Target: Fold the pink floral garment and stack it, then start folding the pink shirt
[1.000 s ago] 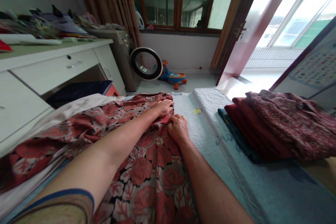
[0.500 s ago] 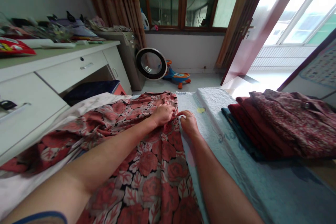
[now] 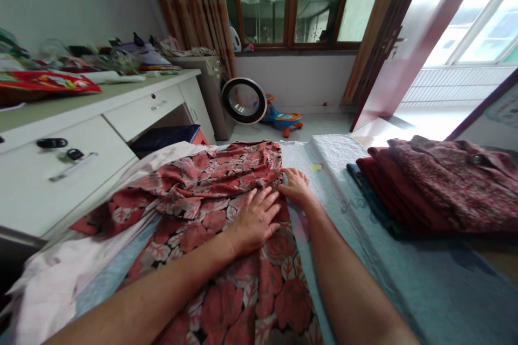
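Observation:
A red, black and grey floral garment [image 3: 218, 302] lies spread over the bed, with a sleeve-like part [image 3: 129, 202] stretching out to the left. On its upper right area my left hand [image 3: 254, 221] rests flat, palm down, fingers spread. At the garment's right edge is my right hand [image 3: 297, 186], its thumb on the cloth and its fingers apart from the thumb, lying along the edge. Both hands are close together but not touching. Under the garment, on the left, a pale pink cloth [image 3: 52, 285] shows.
A folded stack of clothes [image 3: 441, 188] sits on the right of the light blue bed cover [image 3: 364, 269]. On the left stands a white desk [image 3: 154, 102] with clutter on top. Beyond are a washing machine with its round door [image 3: 244, 100] open and a blue ride-on toy [image 3: 281, 117].
My left hand has let go of the cloth near the edge, moved toward me and flattened out on the garment. My right hand's fingers have straightened. The view has shifted slightly left.

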Demonstrator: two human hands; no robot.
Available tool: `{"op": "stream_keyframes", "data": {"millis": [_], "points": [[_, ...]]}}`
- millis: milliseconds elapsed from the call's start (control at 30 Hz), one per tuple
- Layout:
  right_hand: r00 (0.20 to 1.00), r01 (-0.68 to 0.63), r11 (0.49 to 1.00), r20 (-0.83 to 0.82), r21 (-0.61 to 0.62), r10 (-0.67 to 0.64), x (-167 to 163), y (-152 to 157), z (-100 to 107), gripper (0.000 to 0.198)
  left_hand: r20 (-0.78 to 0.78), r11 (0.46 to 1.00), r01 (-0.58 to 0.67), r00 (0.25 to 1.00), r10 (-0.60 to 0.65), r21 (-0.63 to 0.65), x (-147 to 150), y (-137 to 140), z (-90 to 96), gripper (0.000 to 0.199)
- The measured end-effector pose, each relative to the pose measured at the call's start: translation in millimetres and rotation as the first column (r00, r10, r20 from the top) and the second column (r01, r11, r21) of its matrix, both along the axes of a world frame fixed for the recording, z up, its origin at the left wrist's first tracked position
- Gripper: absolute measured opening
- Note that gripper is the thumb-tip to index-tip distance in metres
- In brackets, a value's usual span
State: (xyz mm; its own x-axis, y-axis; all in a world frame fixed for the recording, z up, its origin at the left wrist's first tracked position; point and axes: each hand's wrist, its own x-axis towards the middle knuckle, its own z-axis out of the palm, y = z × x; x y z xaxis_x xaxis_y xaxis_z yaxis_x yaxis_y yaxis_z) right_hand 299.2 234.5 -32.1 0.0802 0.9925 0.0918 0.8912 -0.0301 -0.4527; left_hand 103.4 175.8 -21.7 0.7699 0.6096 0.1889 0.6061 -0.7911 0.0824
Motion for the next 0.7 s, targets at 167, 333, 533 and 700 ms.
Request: {"op": "stream_keyframes", "data": {"millis": [167, 333, 533, 700], "points": [[0.995, -0.045, 0.999, 0.087, 0.012, 0.044, -6, -4, 1, 0.065, 0.000, 0.987, 0.014, 1.000, -0.014, -0.159, -6, -45, -6.2, 0.052], [0.992, -0.033, 0.999, 0.121, 0.028, 0.029, -5, -5, -6, 0.064, 0.153, 0.964, -0.130, 0.974, 0.168, -0.233, -3, -40, -6.1, 0.050], [0.996, 0.040, 0.988, -0.090, 0.152, -0.026, 0, 0, -11, 0.048, 0.464, 0.770, -0.225, 0.686, 0.561, -0.598, 4, -4, -6.4, 0.043], [0.981, 0.025, 0.975, -0.195, 0.222, 0.019, 3, 9, -16, 0.030, 0.423, 0.594, -0.223, 0.517, 0.744, -0.773, 11, 17, -7.5, 0.047]]}}
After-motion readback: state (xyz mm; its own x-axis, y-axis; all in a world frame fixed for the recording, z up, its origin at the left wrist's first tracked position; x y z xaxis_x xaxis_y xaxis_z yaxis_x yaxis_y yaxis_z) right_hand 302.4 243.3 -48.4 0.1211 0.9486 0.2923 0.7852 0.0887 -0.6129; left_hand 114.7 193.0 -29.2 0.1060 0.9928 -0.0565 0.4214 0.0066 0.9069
